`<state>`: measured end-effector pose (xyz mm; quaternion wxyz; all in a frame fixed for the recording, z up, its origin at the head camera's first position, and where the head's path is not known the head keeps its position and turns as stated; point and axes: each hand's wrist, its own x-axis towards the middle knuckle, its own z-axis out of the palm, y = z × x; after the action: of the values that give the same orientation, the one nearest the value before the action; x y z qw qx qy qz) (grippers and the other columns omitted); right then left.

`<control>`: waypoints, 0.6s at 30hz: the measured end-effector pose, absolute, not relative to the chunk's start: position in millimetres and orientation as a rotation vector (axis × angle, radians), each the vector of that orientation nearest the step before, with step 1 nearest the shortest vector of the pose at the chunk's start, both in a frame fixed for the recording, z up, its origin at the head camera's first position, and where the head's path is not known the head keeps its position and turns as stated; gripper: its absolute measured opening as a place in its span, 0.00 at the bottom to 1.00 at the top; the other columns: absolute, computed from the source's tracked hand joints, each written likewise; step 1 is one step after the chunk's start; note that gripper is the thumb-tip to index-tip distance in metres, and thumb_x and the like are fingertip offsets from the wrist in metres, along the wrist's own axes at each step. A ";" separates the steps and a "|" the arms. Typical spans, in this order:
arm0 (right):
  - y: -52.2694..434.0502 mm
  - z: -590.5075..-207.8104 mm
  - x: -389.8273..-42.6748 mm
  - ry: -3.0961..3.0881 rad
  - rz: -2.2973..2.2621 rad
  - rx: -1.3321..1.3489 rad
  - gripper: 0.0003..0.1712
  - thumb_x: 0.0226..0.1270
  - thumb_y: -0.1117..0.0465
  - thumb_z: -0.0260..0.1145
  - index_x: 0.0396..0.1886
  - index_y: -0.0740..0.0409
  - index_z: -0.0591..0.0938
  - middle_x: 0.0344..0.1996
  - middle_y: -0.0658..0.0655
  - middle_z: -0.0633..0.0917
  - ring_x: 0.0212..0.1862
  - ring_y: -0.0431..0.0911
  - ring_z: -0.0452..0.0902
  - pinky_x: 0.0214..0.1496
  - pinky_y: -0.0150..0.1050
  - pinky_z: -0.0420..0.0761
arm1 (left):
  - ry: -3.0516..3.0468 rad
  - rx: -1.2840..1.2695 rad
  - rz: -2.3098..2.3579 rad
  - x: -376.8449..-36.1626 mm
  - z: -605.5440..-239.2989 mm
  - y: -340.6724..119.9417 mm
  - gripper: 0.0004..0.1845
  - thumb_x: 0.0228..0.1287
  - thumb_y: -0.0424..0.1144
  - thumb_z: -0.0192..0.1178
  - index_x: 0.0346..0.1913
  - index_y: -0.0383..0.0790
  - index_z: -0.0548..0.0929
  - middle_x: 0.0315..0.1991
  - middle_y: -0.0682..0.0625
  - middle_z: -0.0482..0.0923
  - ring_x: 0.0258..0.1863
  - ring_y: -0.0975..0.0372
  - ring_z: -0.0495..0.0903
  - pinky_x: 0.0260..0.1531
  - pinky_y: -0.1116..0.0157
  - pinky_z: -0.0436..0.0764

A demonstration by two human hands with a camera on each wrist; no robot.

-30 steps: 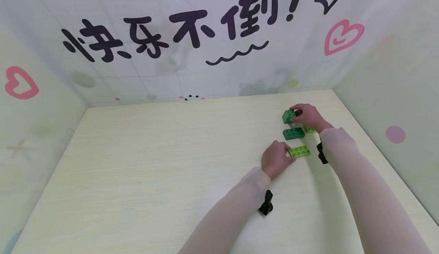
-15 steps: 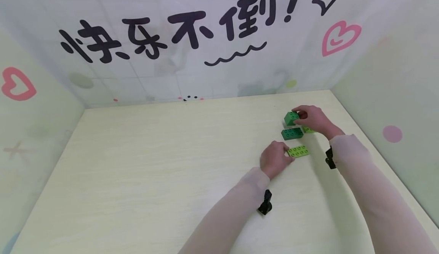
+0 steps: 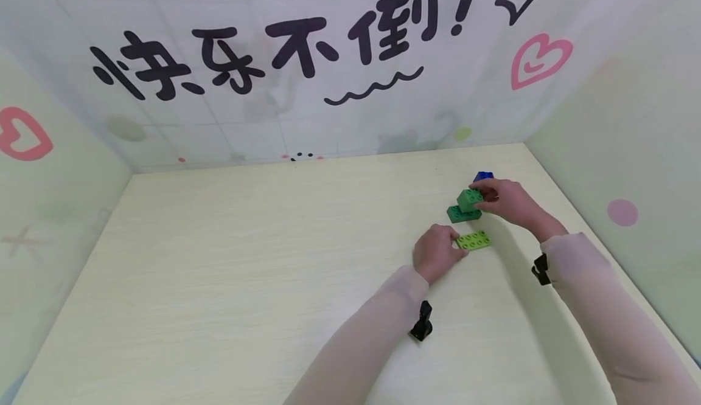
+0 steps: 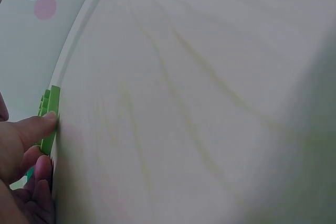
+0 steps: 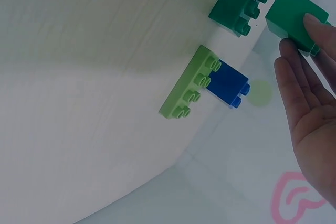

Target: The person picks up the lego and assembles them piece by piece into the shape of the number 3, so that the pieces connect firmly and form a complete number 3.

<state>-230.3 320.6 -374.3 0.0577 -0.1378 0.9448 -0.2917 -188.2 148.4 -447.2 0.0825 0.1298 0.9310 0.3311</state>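
My left hand pinches the left end of a flat lime-green toy brick lying on the table. In the left wrist view the thumb presses against that brick's edge. A smaller green brick is held between the thumb and fingers of my right hand. It hangs over a longer dark green brick; in the right wrist view a gap shows between the held brick and the dark green one.
Behind my right hand stands a blue brick. Next to it a second lime-green brick shows in the right wrist view, hidden by the hand in the head view. Printed walls border the pale table at back and sides.
My right hand has carried the smaller green brick nearer, from behind the dark green brick to above it, uncovering the blue brick. The left hand keeps its hold on the lime-green brick.
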 end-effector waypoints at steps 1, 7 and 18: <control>320.6 -374.0 -227.6 2.864 -0.884 -0.425 0.25 0.58 0.68 0.65 0.55 0.70 0.73 0.42 0.68 0.78 0.45 0.59 0.76 0.44 0.50 0.76 | 2.779 0.387 0.990 -188.1 -446.7 148.2 0.17 0.48 0.49 0.70 0.42 0.49 0.85 0.31 0.60 0.74 0.26 0.71 0.70 0.23 0.74 0.67; 321.2 -375.6 -214.0 2.872 -0.874 -0.440 0.24 0.57 0.69 0.66 0.54 0.70 0.74 0.39 0.65 0.80 0.42 0.57 0.77 0.43 0.49 0.76 | 2.772 0.386 0.994 -187.9 -445.8 147.8 0.17 0.48 0.49 0.70 0.42 0.49 0.85 0.30 0.60 0.74 0.26 0.71 0.69 0.23 0.74 0.67; 324.0 -380.2 -194.4 2.871 -0.843 -0.486 0.23 0.54 0.71 0.66 0.51 0.71 0.75 0.38 0.64 0.80 0.40 0.55 0.77 0.43 0.49 0.77 | 2.774 0.377 0.978 -190.2 -446.8 149.3 0.15 0.48 0.49 0.70 0.40 0.49 0.85 0.29 0.61 0.74 0.25 0.71 0.69 0.23 0.74 0.67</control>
<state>-194.4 324.0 -380.2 0.0549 -0.1599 0.9457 -0.2776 -190.2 149.3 -446.8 0.0883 0.1268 0.9318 0.3284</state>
